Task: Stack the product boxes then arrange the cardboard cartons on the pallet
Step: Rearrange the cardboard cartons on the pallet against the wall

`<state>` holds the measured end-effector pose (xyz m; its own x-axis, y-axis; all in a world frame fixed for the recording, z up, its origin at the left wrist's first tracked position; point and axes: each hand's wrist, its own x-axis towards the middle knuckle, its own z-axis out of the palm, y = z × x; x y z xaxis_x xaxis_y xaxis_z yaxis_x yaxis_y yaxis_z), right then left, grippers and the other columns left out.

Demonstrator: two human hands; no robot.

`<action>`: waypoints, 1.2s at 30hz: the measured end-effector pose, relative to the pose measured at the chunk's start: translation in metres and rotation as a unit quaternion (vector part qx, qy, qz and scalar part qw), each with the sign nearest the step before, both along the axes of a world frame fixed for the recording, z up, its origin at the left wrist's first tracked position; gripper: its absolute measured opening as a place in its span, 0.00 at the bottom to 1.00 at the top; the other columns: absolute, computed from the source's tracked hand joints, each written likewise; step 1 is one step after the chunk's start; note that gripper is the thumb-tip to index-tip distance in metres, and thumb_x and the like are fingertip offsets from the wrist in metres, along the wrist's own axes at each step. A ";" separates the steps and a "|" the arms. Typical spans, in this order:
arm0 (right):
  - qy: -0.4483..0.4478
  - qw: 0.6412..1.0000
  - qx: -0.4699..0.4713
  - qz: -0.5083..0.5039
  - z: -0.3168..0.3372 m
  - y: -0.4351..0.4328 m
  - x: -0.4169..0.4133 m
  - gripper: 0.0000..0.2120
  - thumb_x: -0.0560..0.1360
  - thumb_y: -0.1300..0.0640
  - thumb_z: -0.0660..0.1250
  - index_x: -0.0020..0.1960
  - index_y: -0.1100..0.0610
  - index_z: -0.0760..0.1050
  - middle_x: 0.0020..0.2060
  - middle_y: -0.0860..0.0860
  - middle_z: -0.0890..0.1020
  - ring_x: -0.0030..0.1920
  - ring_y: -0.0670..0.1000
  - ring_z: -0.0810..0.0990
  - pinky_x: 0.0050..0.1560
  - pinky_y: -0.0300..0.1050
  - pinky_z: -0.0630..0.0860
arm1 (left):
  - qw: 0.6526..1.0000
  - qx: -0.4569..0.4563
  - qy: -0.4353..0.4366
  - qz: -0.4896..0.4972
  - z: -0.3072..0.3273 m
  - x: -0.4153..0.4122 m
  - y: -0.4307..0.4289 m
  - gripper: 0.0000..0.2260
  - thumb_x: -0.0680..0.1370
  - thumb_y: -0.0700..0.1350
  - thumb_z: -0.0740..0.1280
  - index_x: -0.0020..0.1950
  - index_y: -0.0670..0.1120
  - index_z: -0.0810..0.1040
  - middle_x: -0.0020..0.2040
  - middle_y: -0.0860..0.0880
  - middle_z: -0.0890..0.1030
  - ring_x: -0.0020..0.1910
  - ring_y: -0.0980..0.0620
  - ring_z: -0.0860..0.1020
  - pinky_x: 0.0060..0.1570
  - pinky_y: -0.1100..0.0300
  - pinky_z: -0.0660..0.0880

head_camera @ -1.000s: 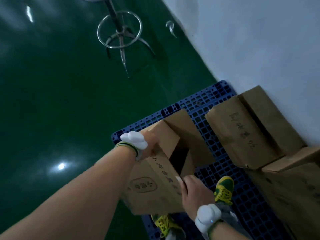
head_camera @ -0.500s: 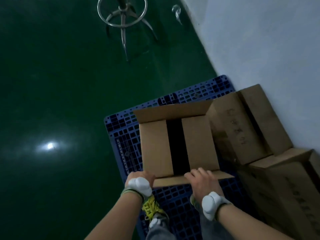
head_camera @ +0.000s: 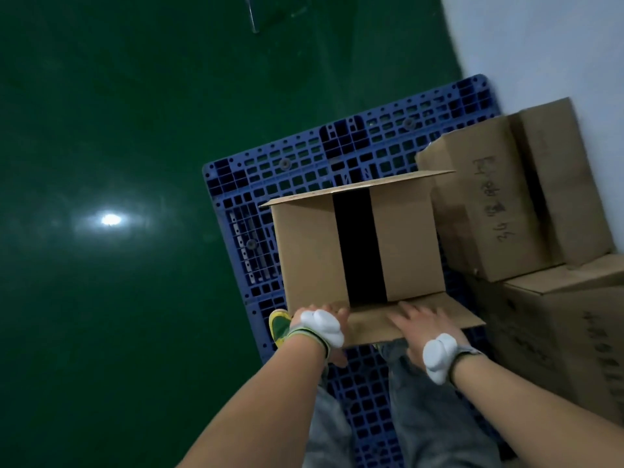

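Note:
An open-topped cardboard carton [head_camera: 310, 251] stands upright on the blue plastic pallet [head_camera: 290, 163], its flaps folded out and a dark gap down the middle. My left hand [head_camera: 329, 315] grips the carton's near left corner. Flat on the near flap lies my right hand [head_camera: 422, 324], fingers spread. Two more cartons sit to the right: one with handwriting [head_camera: 489, 211] against the wall, another [head_camera: 567, 332] nearer me.
The pallet lies on a glossy green floor [head_camera: 118, 130] with a lamp reflection at the left. A white wall [head_camera: 557, 38] borders the pallet on the right. My feet stand on the pallet, a green and yellow shoe [head_camera: 278, 324] showing beside my left hand.
The carton went from tilted in my hands to upright on the pallet, with its flaps spread. Both hands now rest at its near edge, and my view has shifted closer.

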<state>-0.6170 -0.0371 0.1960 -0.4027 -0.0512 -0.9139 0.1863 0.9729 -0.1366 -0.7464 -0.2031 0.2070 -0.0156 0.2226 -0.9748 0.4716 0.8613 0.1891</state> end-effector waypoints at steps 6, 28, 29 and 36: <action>0.105 0.993 0.015 -0.052 -0.009 0.045 -0.027 0.12 0.76 0.47 0.57 0.57 0.49 0.68 0.36 0.49 0.78 0.31 0.53 0.76 0.25 0.43 0.67 | 0.995 0.027 0.096 -0.024 -0.006 -0.010 0.008 0.16 0.80 0.44 0.60 0.67 0.43 0.71 0.63 0.41 0.76 0.61 0.40 0.75 0.58 0.47 0.71; -0.033 0.779 0.146 -0.609 -0.087 0.056 -0.066 0.60 0.61 0.29 0.70 0.78 0.54 0.41 0.72 0.60 0.64 0.66 0.63 0.70 0.59 0.55 0.71 | 0.956 -0.052 0.255 0.137 -0.101 -0.002 -0.018 0.38 0.82 0.47 0.58 0.71 0.64 0.27 0.75 0.29 0.44 0.60 0.36 0.75 0.35 0.53 0.71; -0.051 0.782 0.166 -0.598 -0.090 0.055 -0.070 0.60 0.61 0.27 0.69 0.78 0.55 0.41 0.73 0.60 0.63 0.67 0.62 0.69 0.60 0.54 0.69 | 0.959 -0.062 0.241 0.137 -0.101 -0.007 -0.015 0.39 0.82 0.44 0.58 0.71 0.65 0.27 0.75 0.29 0.43 0.60 0.35 0.75 0.35 0.52 0.72; -0.010 0.744 0.116 -0.658 -0.089 0.054 -0.068 0.62 0.60 0.33 0.75 0.78 0.53 0.39 0.73 0.60 0.62 0.67 0.63 0.69 0.61 0.55 0.70 | 0.955 -0.050 0.234 0.177 -0.086 -0.009 -0.016 0.39 0.82 0.43 0.57 0.70 0.65 0.26 0.75 0.29 0.40 0.65 0.35 0.70 0.41 0.52 0.73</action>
